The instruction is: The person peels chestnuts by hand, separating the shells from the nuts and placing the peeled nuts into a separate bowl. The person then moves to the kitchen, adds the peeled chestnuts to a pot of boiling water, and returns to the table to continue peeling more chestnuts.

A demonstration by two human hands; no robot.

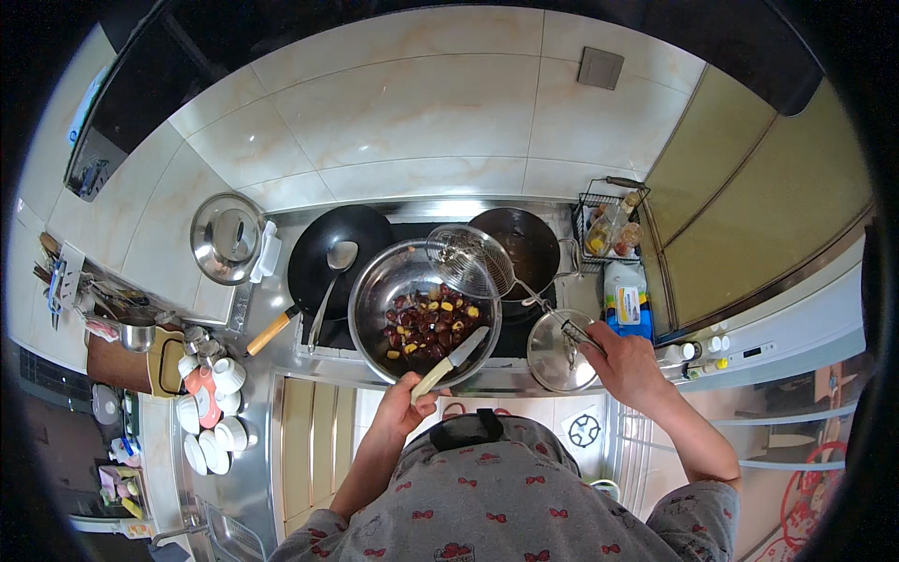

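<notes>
My left hand point(406, 407) grips the pale handle of a knife point(449, 364), whose blade lies over the near right part of a steel bowl point(366, 309). Dark red, cut chestnuts point(430, 324), some showing yellow flesh, fill the bowl's bottom. With my right hand point(621, 362) I hold the handle of a wire-mesh skimmer point(469, 261); its round basket hangs over the bowl's back right rim. Behind and to the right of the basket, a dark pot point(530, 242) with brownish liquid sits on the stove.
A black wok point(305, 260) with a metal ladle point(341, 257) stands left of the bowl. A glass lid point(555, 351) lies by my right hand. A wire basket of bottles point(611, 228) stands at back right, white cups point(229, 376) at left.
</notes>
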